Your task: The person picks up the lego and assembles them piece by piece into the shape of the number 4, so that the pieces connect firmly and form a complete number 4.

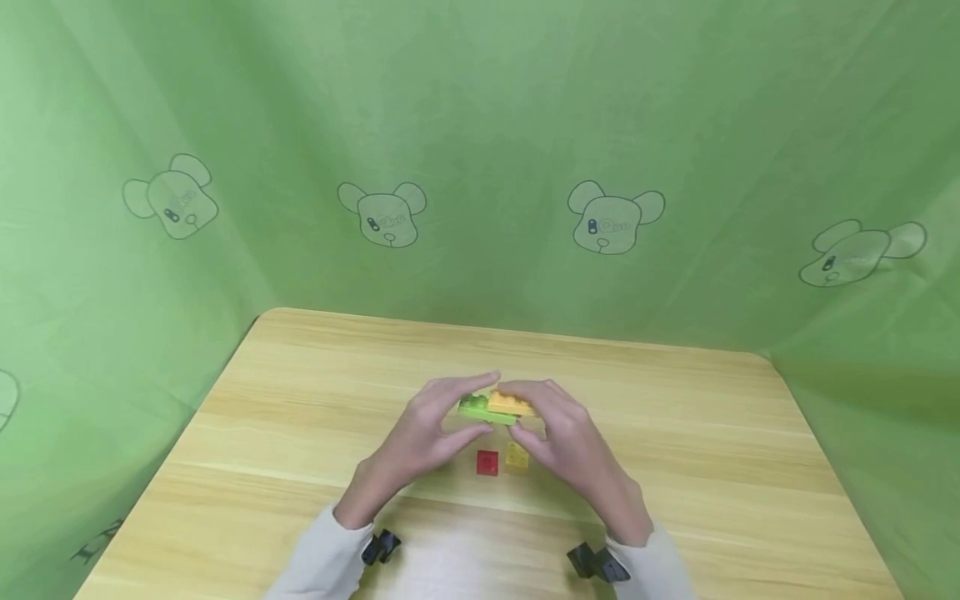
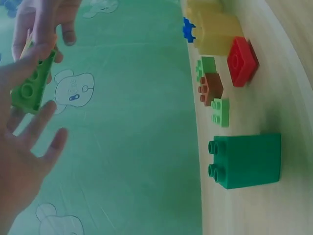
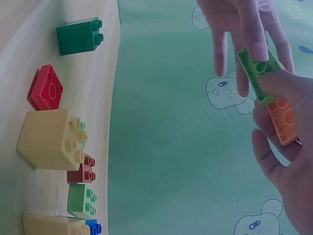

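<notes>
A flat green building brick [image 1: 474,411] and a flat orange building brick [image 1: 510,403] are held together above the table, the orange one partly overlapping the green one's top. My left hand [image 1: 429,422] pinches the green brick's left end between thumb and fingers. From the other side my right hand [image 1: 564,425] grips the pair, index finger over the orange brick and thumb below. In the right wrist view both thumbs press the green brick's hollow underside [image 3: 261,68], and the orange brick's underside [image 3: 283,120] shows beside it.
Below the hands, a red brick [image 1: 487,463] and a yellow brick [image 1: 517,456] rest on the wooden table [image 1: 300,400]. The wrist views show a tall dark green brick [image 2: 249,161] and several smaller bricks, among them a brown one [image 2: 212,89]. Green cloth [image 1: 480,125] encloses the table.
</notes>
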### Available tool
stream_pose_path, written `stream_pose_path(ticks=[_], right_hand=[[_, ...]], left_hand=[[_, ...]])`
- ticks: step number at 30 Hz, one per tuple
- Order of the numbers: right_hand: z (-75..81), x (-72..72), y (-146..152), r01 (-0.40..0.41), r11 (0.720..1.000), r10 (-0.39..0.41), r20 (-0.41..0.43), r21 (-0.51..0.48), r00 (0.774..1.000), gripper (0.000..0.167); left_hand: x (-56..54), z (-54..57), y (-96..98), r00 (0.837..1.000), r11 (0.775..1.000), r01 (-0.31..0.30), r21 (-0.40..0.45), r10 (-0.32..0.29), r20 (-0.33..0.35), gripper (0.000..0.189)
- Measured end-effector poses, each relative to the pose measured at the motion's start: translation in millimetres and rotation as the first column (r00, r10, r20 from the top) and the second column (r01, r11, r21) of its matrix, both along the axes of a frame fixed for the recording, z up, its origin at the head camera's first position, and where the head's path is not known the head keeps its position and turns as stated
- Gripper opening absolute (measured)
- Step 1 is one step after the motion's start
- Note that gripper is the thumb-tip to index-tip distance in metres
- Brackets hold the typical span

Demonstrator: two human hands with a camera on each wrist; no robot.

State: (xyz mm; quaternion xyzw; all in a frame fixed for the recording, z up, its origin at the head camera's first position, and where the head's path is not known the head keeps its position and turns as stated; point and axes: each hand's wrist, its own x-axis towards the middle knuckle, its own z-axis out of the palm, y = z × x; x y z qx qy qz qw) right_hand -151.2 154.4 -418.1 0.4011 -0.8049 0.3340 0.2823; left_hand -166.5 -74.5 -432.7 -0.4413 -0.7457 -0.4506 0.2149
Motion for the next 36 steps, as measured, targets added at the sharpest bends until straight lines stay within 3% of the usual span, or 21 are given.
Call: stream_pose_path(ticks=[3, 11, 15, 21, 25, 32, 36], right_hand=[[0.5, 1.1, 0, -0.017, 1.0, 0.017, 0.014, -0.005, 1.0, 0.05], [-0.3, 2.1, -1, -0.035, 0.999, 0.035, 0.025, -0.001, 0.999, 0.05], [-0.6, 2.1, 0, -0.041, 0.999, 0.041, 0.024, 0.003, 0.999, 0.048], [-0.7, 1.8, 1, -0.042, 0.999, 0.041, 0.044, 0.001, 0.998, 0.04], [-0.7, 2.3, 1, -0.022, 0.999, 0.018, 0.131, 0.026, 0.991, 0.043], [-8.9, 4.6, 6, 0.095, 0.993, -0.11, 0.295, 0.064, 0.949, 0.068], [-17.7, 5.2, 2, 0.185, 0.981, -0.194, 0.353, 0.059, 0.915, 0.067]], left_hand=[[-0.5, 0.6, 1.7, 0.991, 0.997, -0.064, -0.031, 0.06, -0.118, 0.057], [-1.0, 1.9, 0.5, 0.95, 0.984, -0.165, -0.06, 0.143, -0.278, 0.044], [-0.9, 1.2, 0.8, 0.931, 0.979, -0.199, -0.053, 0.171, -0.322, 0.041], [-0.3, -0.8, 1.4, 0.924, 0.975, -0.217, -0.036, 0.193, -0.331, 0.035], [-1.1, -2.3, 1.6, 0.925, 0.972, -0.234, -0.035, 0.212, -0.315, 0.034], [-2.3, -7.6, -1.8, 0.942, 0.966, -0.254, -0.049, 0.236, -0.237, 0.036], [-1.9, -10.2, -3.9, 0.951, 0.966, -0.257, -0.036, 0.246, -0.189, 0.036]])
